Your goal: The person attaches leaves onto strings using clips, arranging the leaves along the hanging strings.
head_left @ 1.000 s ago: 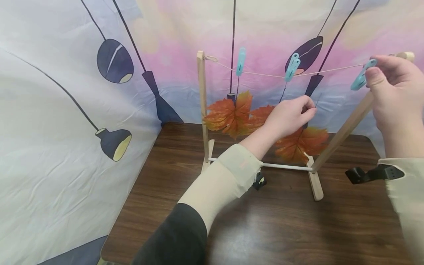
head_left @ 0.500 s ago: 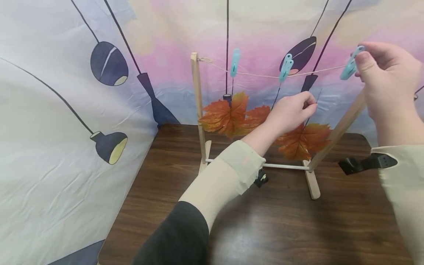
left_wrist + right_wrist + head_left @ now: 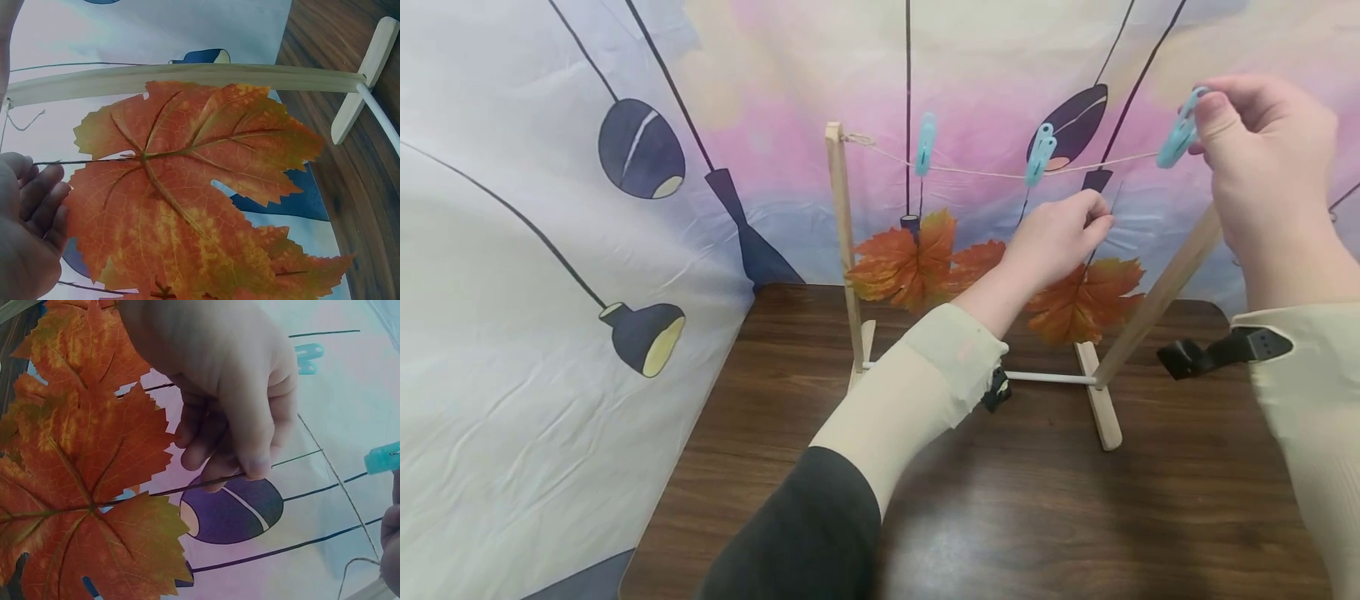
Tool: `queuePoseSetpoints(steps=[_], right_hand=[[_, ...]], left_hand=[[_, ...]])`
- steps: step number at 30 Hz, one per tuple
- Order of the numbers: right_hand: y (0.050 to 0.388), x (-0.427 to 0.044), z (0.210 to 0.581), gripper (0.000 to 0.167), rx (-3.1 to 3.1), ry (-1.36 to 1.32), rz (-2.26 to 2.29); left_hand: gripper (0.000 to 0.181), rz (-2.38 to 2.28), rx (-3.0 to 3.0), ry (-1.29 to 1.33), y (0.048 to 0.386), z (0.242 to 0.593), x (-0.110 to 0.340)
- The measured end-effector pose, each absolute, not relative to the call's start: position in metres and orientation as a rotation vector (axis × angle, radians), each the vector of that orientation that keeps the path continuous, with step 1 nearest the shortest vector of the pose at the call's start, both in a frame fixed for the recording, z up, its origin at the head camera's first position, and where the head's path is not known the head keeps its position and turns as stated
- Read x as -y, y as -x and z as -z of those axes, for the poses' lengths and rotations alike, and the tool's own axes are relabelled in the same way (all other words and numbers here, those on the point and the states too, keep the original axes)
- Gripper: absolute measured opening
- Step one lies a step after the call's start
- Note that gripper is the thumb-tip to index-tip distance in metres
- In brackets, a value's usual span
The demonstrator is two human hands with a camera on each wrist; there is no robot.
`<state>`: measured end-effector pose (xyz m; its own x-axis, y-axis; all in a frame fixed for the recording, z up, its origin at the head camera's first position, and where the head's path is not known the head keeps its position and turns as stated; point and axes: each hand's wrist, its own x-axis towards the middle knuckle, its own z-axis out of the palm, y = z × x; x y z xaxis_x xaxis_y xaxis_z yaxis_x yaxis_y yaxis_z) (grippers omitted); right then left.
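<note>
My left hand (image 3: 1060, 233) pinches the thin dark stem (image 3: 187, 487) of an orange artificial maple leaf (image 3: 1082, 300), which hangs below the fingers. The stem's upper end reaches close to the string (image 3: 977, 172). My right hand (image 3: 1270, 142) pinches a light blue clothespin (image 3: 1178, 133) between thumb and fingers, near the string's right part. In the right wrist view a gap shows between this clothespin (image 3: 382, 458) and the string. Two more orange leaves hang from the string: one at the left (image 3: 902, 267), the other (image 3: 977, 265) partly behind my left forearm.
A blue clothespin (image 3: 926, 143) and another beside the middle (image 3: 1041, 156) grip the string. It is tied to a wooden post (image 3: 842, 242); a second post (image 3: 1165, 292) leans at right. A white rod (image 3: 1048, 377) joins their feet on the brown table (image 3: 1030, 517). A printed cloth hangs behind.
My right hand has moved left and up with the clothespin. My left hand and its leaf have risen a little. The whole head view has shifted slightly.
</note>
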<state>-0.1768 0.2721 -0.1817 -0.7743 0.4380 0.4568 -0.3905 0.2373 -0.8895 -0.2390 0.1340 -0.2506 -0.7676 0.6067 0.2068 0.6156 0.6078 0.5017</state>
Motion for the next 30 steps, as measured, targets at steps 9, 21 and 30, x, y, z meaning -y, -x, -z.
queuePoseSetpoints(steps=[9,21,30], right_hand=[[0.18,-0.271,0.173,0.016,1.904,0.078,-1.566],[0.188,-0.266,0.171,0.007,1.925,0.103,-1.54],[0.191,-0.266,0.172,0.009,1.926,0.118,-1.601]], left_hand=[[0.019,0.863,2.813,1.039,0.242,0.25,-0.139],[0.021,0.966,2.841,1.006,0.24,0.25,-0.147],[0.021,0.962,2.825,1.042,0.243,0.249,-0.143]])
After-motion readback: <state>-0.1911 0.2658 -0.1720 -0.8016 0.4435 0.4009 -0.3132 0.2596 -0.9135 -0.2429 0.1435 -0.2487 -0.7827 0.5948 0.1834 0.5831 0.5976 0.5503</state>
